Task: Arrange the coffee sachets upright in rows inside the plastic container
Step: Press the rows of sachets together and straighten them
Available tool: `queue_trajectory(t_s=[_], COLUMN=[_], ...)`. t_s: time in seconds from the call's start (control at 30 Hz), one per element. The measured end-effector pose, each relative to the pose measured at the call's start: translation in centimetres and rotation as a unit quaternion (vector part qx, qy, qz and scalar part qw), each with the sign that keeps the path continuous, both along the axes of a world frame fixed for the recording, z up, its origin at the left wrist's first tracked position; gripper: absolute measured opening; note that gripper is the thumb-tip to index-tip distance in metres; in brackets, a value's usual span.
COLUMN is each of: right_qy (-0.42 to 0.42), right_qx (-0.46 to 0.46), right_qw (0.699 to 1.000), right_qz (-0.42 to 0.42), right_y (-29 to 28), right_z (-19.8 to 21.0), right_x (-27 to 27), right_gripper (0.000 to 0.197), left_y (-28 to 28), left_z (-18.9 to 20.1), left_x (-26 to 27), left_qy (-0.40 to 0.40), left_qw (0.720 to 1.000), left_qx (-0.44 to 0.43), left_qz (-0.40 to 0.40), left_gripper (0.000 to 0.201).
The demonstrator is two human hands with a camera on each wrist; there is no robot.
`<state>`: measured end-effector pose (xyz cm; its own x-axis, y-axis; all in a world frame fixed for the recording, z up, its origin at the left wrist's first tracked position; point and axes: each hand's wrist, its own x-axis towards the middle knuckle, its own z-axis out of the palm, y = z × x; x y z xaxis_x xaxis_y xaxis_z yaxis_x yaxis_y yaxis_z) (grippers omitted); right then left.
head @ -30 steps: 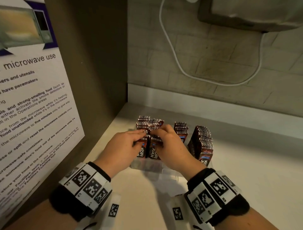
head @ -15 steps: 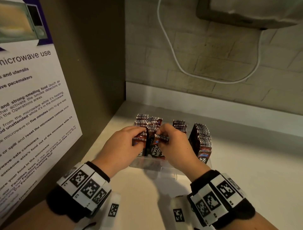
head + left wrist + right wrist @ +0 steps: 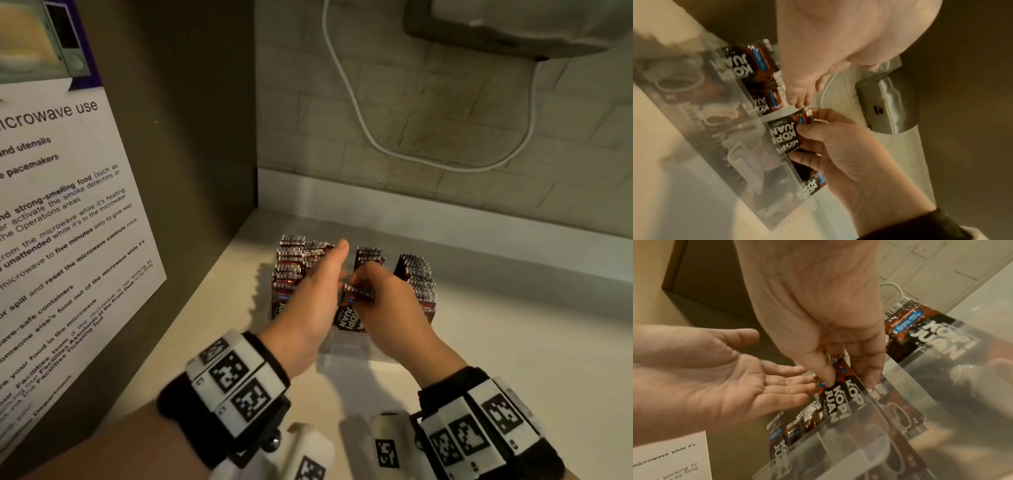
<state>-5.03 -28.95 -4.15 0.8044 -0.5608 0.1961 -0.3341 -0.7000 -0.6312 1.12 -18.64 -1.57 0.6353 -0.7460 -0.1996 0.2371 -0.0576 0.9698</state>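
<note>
Here the left hand (image 3: 310, 291) lies flat and open, fingers straight against the left rows of Kopi Juan sachets (image 3: 291, 263) standing in the clear plastic container (image 3: 346, 353). Beside it, the right hand (image 3: 394, 305) pinches a sachet (image 3: 359, 292) by its crimped top. Light, floppy, slick foil; probably best held at that stiffer top seal.

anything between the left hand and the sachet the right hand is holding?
Nothing. In the right wrist view the left hand is open, fingertips right beside the sachet pinched by the right hand; contact unclear.
</note>
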Motion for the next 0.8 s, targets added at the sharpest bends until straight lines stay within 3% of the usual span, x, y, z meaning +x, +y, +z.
queue_trajectory(t_s=[0.1, 0.3, 0.43, 0.57, 0.7, 0.8], right_qy=[0.012, 0.046, 0.018, 0.017, 0.007, -0.025], right_qx=[-0.005, -0.012, 0.003, 0.036, 0.081, 0.113], right_qw=[1.0, 0.997, 0.997, 0.997, 0.994, 0.991], right_qz=[-0.025, -0.054, -0.074, -0.063, -0.067, -0.064], right_y=[-0.3, -0.3, 0.0, -0.2, -0.9, -1.4], right_z=[-0.4, -0.6, -0.6, -1.1, -1.6, -2.1], right_x=[-0.1, 0.0, 0.0, 0.3, 1.1, 1.5], right_gripper=[0.021, 0.033, 0.038, 0.042, 0.04, 0.043], left_y=[-1.2, -2.8, -3.3, -4.2, -4.9, -5.4], left_z=[-0.2, -0.1, 0.6, 0.1, -0.2, -0.6], left_x=[-0.2, -0.1, -0.1, 0.2, -0.1, 0.0], left_qy=[0.038, 0.093, 0.125, 0.146, 0.168, 0.188], left_qw=[0.999, 0.993, 0.99, 0.988, 0.985, 0.981], left_qx=[0.023, 0.057, 0.05, 0.043, 0.043, 0.039], left_qz=[-0.025, -0.038, -0.046, -0.038, 0.01, 0.014], left_gripper=[0.064, 0.078, 0.064, 0.077, 0.04, 0.05])
